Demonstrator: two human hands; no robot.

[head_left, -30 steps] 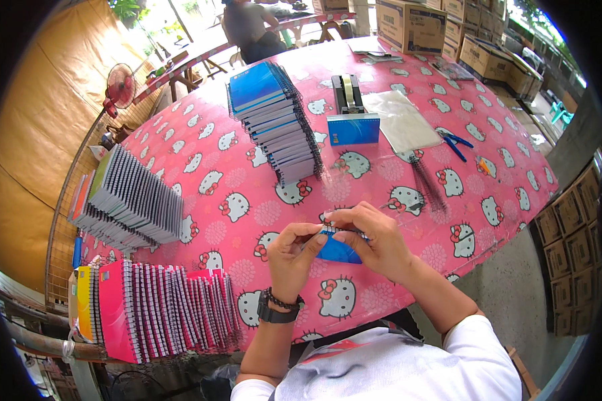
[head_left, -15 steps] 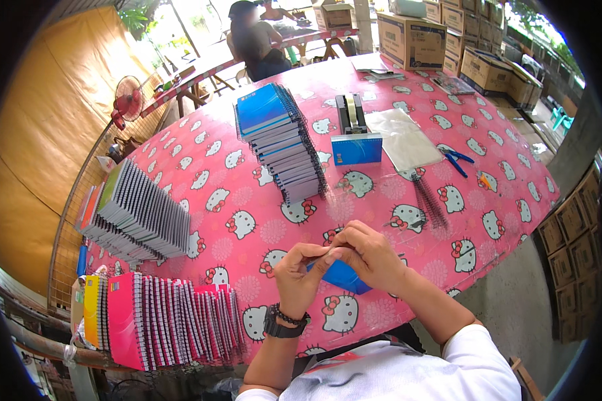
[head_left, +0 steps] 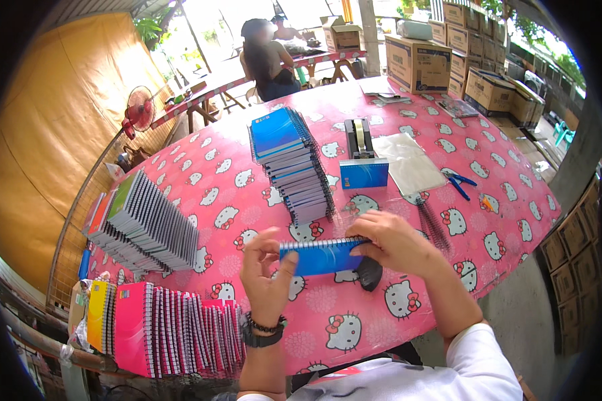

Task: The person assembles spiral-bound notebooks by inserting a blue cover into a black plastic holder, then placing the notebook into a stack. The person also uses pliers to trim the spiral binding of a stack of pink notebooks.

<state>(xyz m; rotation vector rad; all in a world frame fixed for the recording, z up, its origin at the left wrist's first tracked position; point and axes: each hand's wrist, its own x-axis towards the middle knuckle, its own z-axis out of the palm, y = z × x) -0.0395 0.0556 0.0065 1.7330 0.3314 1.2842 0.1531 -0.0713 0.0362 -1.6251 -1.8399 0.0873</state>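
Observation:
A small blue spiral notebook (head_left: 322,259) is held sideways over the table, its coil along the upper edge. At its left end, my left hand (head_left: 266,273) grips it with the thumb on the cover and the fingers partly behind. My right hand (head_left: 396,244) pinches the right end by the coil. A small dark object (head_left: 370,274) lies just below my right hand; its kind is unclear. Beyond my hands, another blue notebook (head_left: 364,175) leans upright against a black tape dispenser (head_left: 359,139). To its left rises a tall stack of blue spiral notebooks (head_left: 274,130).
Pink notebooks (head_left: 133,327), yellow notebooks (head_left: 100,314) and a green-covered stack (head_left: 155,217) occupy the left side. Blue-handled pliers (head_left: 460,186), loose coils (head_left: 433,226) and clear plastic sheets (head_left: 408,162) lie to the right. Cardboard boxes (head_left: 418,65) and two people are at the back.
The notebook has swung from slanting down between my joined hands to lying level. My hands have parted to its two ends, and the dark object has come into sight. The view has tilted slightly.

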